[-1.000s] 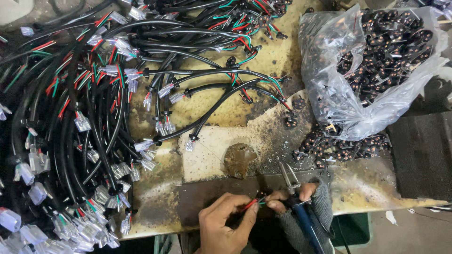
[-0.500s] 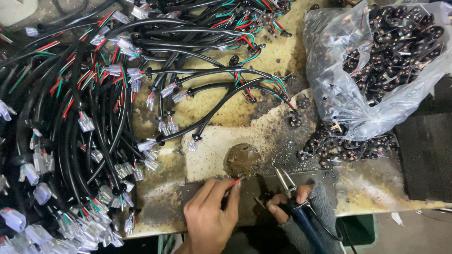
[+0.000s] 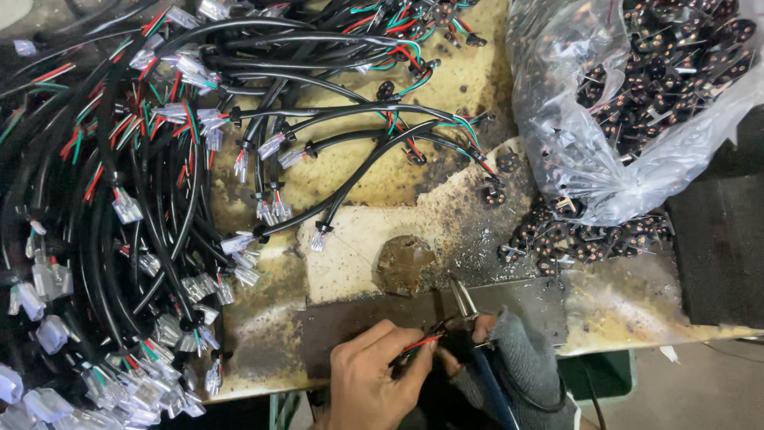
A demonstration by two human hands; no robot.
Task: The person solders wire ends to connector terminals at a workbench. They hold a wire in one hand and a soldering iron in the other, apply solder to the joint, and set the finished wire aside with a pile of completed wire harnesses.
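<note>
My left hand (image 3: 372,381) is at the bottom centre and pinches thin red, green and black wires (image 3: 420,343) between thumb and fingers. My right hand (image 3: 509,360), in a grey fingerless glove, grips blue-handled needle-nose pliers (image 3: 463,301) whose metal jaws point up toward a round burnt spot (image 3: 404,264) on the bench. The wire ends lie just left of the pliers' joint, where both hands meet. What the wires join to is hidden under my hands.
A big heap of black cables (image 3: 119,199) with clear connectors and red-green wire ends fills the left half. A clear plastic bag (image 3: 629,103) of small black round plug parts sits top right, with several spilled below it (image 3: 573,239). Scorched yellowish bench (image 3: 382,175).
My left hand drew back down from the burnt spot to the wires by the pliers. The pliers stayed in my right hand, jaws still pointing up.
</note>
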